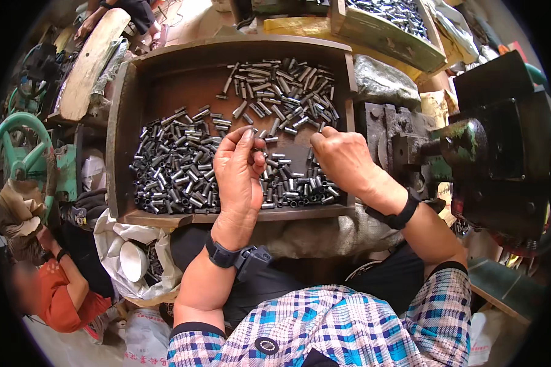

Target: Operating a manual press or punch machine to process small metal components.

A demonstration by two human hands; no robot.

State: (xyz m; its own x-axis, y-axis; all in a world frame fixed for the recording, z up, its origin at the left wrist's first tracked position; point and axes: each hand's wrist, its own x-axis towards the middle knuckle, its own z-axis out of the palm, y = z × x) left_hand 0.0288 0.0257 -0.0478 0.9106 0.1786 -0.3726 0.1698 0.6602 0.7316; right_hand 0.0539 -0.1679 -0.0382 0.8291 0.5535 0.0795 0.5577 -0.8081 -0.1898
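Everything here is placed relative to the shallow wooden tray (pixel 142 79) in front of me, going left to right. Far left of the tray, a green metal handwheel (pixel 20 137) stands on a machine. Below it, at the lower left, another person in an orange top (pixel 64 300) sits low. Just below the tray's left corner lies a white bag (pixel 119 241) with a pale round dish in it.

Inside the tray, a dense heap of short dark metal tubes (pixel 177 168) fills the left half, and a second loose heap (pixel 284 92) lies toward the far right corner.

My left hand (pixel 238 174) hovers over the tray's near middle, palm toward me, fingers curled up, pinching one small metal tube (pixel 253 133) between thumb and fingertips. A black wristband (pixel 221 254) sits on that wrist.

My right hand (pixel 344 160) is over the tray's near right part, back toward me, fingers curled down among the tubes; I cannot tell whether it holds anything. It wears a black strap (pixel 399 215).

Right of the tray stands a heavy dark machine (pixel 501 153). Beyond the tray's far right corner, a second wooden box (pixel 388 37) holds more tubes.
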